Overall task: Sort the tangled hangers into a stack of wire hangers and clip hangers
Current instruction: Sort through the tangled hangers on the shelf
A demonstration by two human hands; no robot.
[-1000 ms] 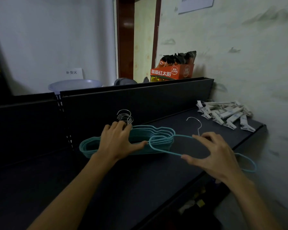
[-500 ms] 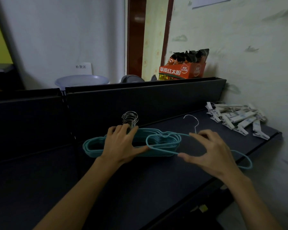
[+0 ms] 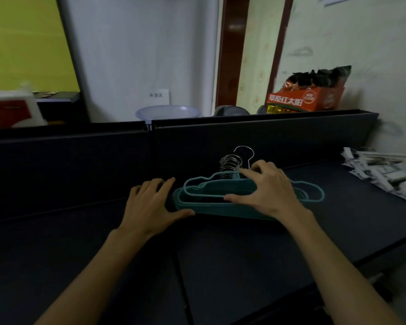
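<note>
A stack of teal wire hangers (image 3: pixel 220 210) lies on the dark shelf (image 3: pixel 244 254), its silver hooks (image 3: pixel 229 163) bunched at the back. One more teal wire hanger (image 3: pixel 195 184) lies on top of the stack, its hook rising a little above the others. My right hand (image 3: pixel 266 192) holds this top hanger, fingers over its neck and thumb at its lower bar. My left hand (image 3: pixel 150 204) rests on the shelf at the stack's left end with straight fingers, thumb touching the stack. White clip hangers (image 3: pixel 384 174) lie in a pile at the far right.
A dark back panel (image 3: pixel 279 137) closes the shelf behind the stack. Beyond it are an orange snack box (image 3: pixel 307 100), a pale plastic basin (image 3: pixel 167 112) and a red and white package (image 3: pixel 12 111). The shelf's front edge drops off at the lower right.
My right hand carried the single teal hanger left and laid it on the stack. My left hand slid from the stack's top to its left end. The view shifted left.
</note>
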